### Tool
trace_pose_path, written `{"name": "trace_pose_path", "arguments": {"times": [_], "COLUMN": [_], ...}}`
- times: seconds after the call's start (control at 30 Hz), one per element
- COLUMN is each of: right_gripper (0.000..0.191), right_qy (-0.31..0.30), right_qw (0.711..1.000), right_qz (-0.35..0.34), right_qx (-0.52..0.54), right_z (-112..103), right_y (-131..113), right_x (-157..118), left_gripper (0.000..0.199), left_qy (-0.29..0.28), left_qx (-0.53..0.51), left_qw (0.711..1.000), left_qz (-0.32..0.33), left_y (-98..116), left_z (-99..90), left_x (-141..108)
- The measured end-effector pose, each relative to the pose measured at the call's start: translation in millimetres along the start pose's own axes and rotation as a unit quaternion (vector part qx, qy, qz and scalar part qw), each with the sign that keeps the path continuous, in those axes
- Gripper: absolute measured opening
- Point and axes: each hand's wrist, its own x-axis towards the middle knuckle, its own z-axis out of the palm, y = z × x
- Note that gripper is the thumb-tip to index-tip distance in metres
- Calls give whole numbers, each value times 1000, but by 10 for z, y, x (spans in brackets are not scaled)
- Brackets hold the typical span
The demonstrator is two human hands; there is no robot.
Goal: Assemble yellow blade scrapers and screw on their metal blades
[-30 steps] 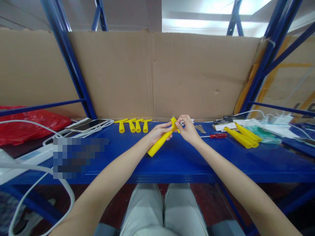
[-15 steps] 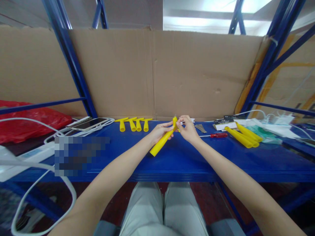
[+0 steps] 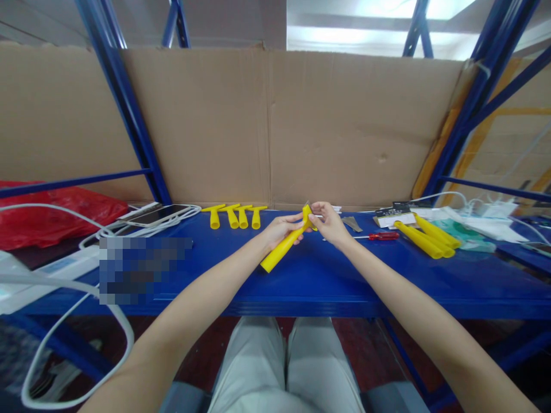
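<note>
A yellow tool with a hollow tapered handle [image 3: 279,253] is held over the middle of the blue table, its wide end toward me and its head tilted up and away. My left hand [image 3: 284,230] is wrapped round the neck of this handle. At its head, my right hand [image 3: 328,222] has its fingers closed in a pinch against the yellow part; whether they grip the head or something small on it is too small to tell. Just right of my right hand lies a grey flat piece [image 3: 352,223], with a red screwdriver [image 3: 383,236] beside it.
Several yellow T-shaped tools [image 3: 233,218] stand in a row at the back left. Yellow handles [image 3: 419,240] lie at the right near a small box [image 3: 395,217]. On the left are white cables [image 3: 172,217], a phone and a red bag [image 3: 51,212]. Cardboard [image 3: 206,126] backs the table.
The fingers of my right hand have shifted slightly at the tool's head. My left hand still holds the handle in nearly the same place. The view has moved a little.
</note>
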Motion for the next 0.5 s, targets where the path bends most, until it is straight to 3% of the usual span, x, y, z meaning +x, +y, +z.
{"name": "trace_pose_path", "arguments": {"times": [0.33, 0.5], "right_gripper": [40, 44], "right_qy": [-27, 13], "right_qw": [999, 999], "right_qz": [12, 35], "right_qx": [44, 19], "right_z": [-55, -28], "right_y": [-36, 37], "right_x": [15, 41], "left_gripper": [51, 52], "left_qy": [3, 15], "left_qx": [-11, -29], "left_qw": [1000, 999], "left_qz": [-5, 8], "left_y": [12, 31], "left_z": [55, 32], "left_x": [-9, 32]}}
